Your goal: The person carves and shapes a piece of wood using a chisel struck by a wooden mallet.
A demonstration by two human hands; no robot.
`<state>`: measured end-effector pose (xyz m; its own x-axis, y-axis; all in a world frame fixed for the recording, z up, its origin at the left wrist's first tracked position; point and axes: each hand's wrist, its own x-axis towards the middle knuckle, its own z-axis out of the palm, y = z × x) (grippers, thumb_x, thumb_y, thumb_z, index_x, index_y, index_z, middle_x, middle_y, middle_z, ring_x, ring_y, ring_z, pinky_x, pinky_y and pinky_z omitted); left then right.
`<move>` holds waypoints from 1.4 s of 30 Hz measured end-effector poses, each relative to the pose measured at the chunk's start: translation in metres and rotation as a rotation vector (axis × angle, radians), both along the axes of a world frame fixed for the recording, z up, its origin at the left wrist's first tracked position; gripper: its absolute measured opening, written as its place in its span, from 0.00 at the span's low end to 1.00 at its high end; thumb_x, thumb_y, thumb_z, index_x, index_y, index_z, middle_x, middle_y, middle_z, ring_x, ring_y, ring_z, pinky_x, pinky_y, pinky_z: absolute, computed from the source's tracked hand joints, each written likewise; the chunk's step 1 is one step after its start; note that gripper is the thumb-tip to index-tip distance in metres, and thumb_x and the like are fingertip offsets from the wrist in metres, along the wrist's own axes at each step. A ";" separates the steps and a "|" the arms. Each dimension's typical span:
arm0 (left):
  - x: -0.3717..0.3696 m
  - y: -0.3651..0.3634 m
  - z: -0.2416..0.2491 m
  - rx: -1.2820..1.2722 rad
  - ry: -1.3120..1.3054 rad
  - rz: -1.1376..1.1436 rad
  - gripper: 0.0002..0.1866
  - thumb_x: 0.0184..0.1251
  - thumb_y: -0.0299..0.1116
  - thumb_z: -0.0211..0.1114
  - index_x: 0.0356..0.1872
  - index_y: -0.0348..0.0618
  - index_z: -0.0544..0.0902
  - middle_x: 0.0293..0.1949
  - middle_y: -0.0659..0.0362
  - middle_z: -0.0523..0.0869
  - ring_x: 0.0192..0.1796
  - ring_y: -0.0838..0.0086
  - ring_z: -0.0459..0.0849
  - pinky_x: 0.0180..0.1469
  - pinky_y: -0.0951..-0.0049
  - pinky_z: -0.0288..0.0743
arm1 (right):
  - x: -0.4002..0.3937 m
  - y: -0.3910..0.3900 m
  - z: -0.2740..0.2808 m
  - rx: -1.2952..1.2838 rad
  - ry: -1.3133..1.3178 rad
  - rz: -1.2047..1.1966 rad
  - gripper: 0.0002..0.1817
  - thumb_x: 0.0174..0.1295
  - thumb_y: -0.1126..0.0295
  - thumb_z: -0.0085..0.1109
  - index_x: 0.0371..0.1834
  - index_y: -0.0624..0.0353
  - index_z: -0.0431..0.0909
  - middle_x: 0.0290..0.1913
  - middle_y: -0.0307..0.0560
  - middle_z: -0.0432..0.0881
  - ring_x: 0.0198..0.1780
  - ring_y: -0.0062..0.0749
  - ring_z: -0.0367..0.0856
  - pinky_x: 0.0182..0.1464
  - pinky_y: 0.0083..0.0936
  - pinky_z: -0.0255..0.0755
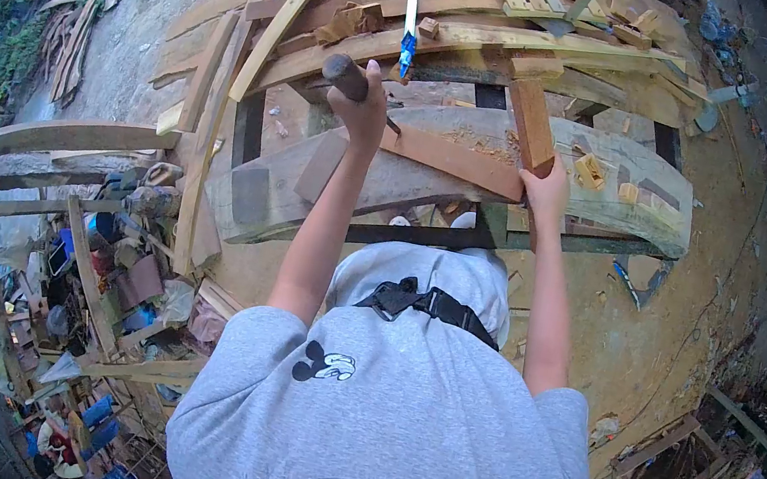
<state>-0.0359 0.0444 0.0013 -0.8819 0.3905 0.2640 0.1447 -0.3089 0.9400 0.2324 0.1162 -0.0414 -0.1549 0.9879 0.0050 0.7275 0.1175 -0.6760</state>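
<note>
While the left hand [359,116] has its grip closed around a dark, round-handled chisel [345,76], the right hand [546,188] wraps its grip about the near end of a rectangular wooden block [530,122]. Below, a reddish-brown board [457,162] lies on a weathered, curved tabletop [392,185], pale shavings [481,141] alongside. At lower right stands 1 open, box-like timber frame [660,444], its shadowed contents indistinct.

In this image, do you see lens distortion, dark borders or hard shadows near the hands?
Head view: strong wide-angle distortion, the grey shirt looming large; head view: black corners; head view: soft light, no hard shadows evident around the left hand or right hand.
</note>
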 end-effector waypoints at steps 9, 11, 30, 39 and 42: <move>0.009 0.006 -0.005 -0.104 0.169 0.165 0.14 0.56 0.30 0.60 0.14 0.38 0.70 0.11 0.65 0.70 0.15 0.82 0.66 0.19 0.78 0.61 | -0.006 0.002 0.019 0.011 -0.097 0.124 0.29 0.36 0.69 0.62 0.49 0.51 0.68 0.39 0.52 0.78 0.43 0.46 0.76 0.43 0.36 0.70; 0.012 0.006 0.000 -0.138 0.220 0.210 0.13 0.56 0.29 0.59 0.14 0.38 0.71 0.11 0.65 0.70 0.15 0.82 0.67 0.19 0.77 0.61 | -0.012 0.016 0.049 0.398 -0.163 0.354 0.29 0.38 0.71 0.62 0.50 0.51 0.68 0.41 0.52 0.77 0.43 0.47 0.75 0.43 0.36 0.69; 0.017 0.002 0.007 -0.189 0.362 0.147 0.12 0.55 0.34 0.59 0.16 0.41 0.71 0.14 0.64 0.73 0.18 0.78 0.71 0.23 0.74 0.65 | -0.136 0.023 0.251 1.023 0.314 0.698 0.24 0.45 0.72 0.58 0.50 0.48 0.69 0.37 0.47 0.76 0.39 0.42 0.76 0.43 0.33 0.70; 0.017 0.008 0.000 -0.058 0.561 0.266 0.07 0.52 0.29 0.60 0.22 0.35 0.77 0.16 0.57 0.78 0.18 0.76 0.75 0.22 0.74 0.67 | -0.148 0.022 0.217 1.415 -0.279 0.845 0.21 0.51 0.71 0.50 0.51 0.46 0.68 0.47 0.45 0.74 0.50 0.35 0.72 0.46 0.28 0.71; 0.018 0.001 -0.002 -0.212 0.325 0.136 0.07 0.52 0.29 0.60 0.22 0.34 0.77 0.17 0.57 0.79 0.18 0.77 0.76 0.23 0.75 0.68 | -0.142 0.004 0.265 0.905 0.323 0.662 0.29 0.41 0.76 0.59 0.53 0.56 0.67 0.50 0.51 0.74 0.52 0.38 0.73 0.52 0.30 0.66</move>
<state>-0.0183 0.0450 -0.0006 -0.8132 0.3518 0.4636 0.4706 -0.0713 0.8795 0.0908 0.1198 0.2240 -0.5017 0.3303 0.7995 0.1527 0.9435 -0.2940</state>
